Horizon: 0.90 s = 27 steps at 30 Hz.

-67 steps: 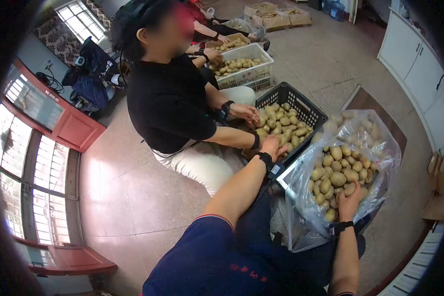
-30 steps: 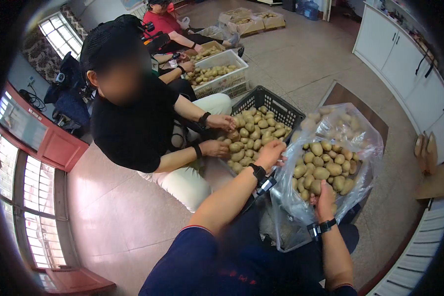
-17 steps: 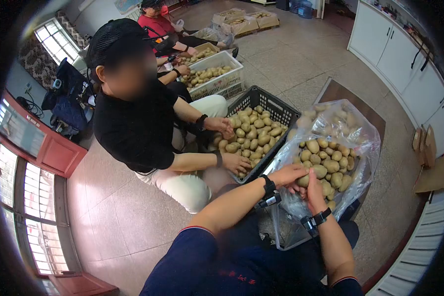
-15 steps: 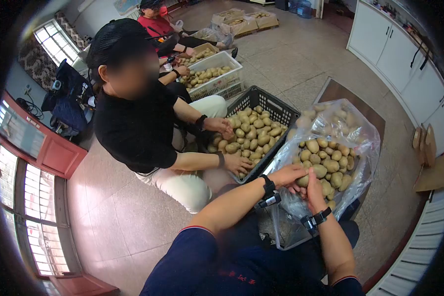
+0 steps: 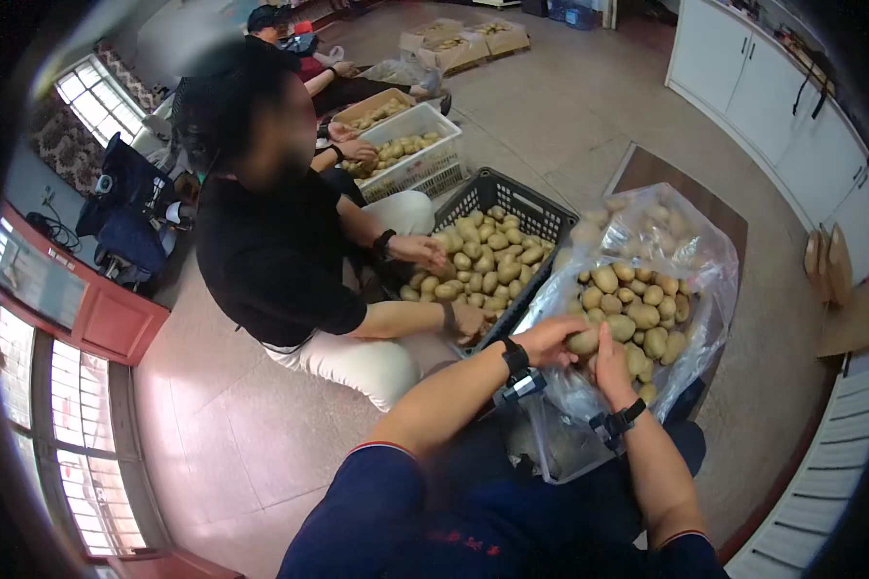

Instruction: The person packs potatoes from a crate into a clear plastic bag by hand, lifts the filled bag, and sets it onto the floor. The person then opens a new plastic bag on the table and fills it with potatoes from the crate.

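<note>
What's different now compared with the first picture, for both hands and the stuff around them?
The left hand has moved right, from over the black crate to the lined bag, and has taken hold of a kiwifruit. The right hand has shifted left across the bag's near side to meet it; whether it holds one is hidden. Crate and bag stayed side by side, both holding fruit.

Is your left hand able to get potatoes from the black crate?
Probably yes: my left hand is near the black crate, and the crate's potatoes lie uncovered. But it seems to hold a potato already, and another person's hand is at the near end.
</note>
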Tool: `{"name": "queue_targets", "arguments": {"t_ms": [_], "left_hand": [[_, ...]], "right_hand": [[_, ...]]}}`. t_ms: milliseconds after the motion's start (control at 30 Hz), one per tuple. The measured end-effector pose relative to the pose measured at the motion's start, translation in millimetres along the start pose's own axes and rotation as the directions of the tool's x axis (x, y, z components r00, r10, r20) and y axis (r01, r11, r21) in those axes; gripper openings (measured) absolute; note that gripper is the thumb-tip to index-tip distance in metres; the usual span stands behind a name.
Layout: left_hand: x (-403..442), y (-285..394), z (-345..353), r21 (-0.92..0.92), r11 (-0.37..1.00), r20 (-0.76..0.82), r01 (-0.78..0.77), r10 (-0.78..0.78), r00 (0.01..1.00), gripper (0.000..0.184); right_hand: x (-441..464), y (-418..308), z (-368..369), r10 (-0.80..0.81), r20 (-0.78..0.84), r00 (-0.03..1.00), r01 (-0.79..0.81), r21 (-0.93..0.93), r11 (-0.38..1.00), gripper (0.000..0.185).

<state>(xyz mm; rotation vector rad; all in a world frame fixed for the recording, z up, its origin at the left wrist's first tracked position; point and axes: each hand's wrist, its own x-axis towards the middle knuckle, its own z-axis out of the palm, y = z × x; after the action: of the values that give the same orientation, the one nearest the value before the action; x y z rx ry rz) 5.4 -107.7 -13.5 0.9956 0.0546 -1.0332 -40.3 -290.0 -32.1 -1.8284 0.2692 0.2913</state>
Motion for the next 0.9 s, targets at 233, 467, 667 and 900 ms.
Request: {"name": "queue_targets", "arguments": {"t_ms": [233, 467, 667, 900], "left_hand": [[-7.4, 24.8, -8.6, -0.202, 0.964, -0.173, -0.172, 0.138, 0.975, 0.030], [8.3, 34.7, -59.6, -0.321, 0.859, -0.415, -0.399, 0.251, 0.875, 0.037], [10.6, 34.7, -104.7, -0.290, 0.863, -0.566, -0.414, 0.194, 0.801, 0.041], [-3.9, 31.1, -124.0, -0.305, 0.859, -0.656, -0.412, 0.124, 0.744, 0.041]], "right_hand": [[-12.9, 20.2, -38.9, -0.366, -0.278, 0.888, 0.229, -0.424, 0.876, 0.035], [-19.7, 50.5, -75.2, -0.264, -0.522, 0.811, -0.027, -0.484, 0.874, 0.030], [-24.1, 51.1, -65.5, -0.244, -0.443, 0.863, -0.096, -0.617, 0.781, 0.043], [-28.6, 42.4, -49.1, -0.240, -0.290, 0.926, -0.051, -0.728, 0.684, 0.051]]}}
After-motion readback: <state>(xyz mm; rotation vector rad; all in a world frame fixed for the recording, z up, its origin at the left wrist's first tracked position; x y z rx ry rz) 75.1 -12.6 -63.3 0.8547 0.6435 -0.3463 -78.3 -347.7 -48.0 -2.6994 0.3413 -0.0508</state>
